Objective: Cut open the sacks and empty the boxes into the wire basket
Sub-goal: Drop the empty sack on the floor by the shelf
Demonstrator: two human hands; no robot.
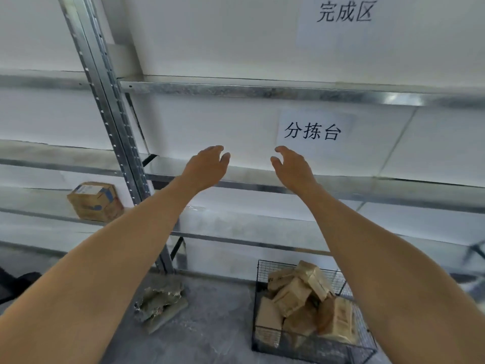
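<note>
Both hands, left hand [207,166] and right hand [292,165], reach empty with loosely spread fingers, well above the wire basket [309,348] of boxes [294,298].

Warehouse sorting bay. Galvanised steel racking [110,122] runs along a white wall; the lower sign [312,131] reads 分拣台 (sorting station) and the upper sign [343,11] 完成区 (finished area). Cardboard boxes [296,295] are piled in a wire basket [309,348] on the bare concrete floor [215,324], with another box [95,202] on a low shelf.
</note>
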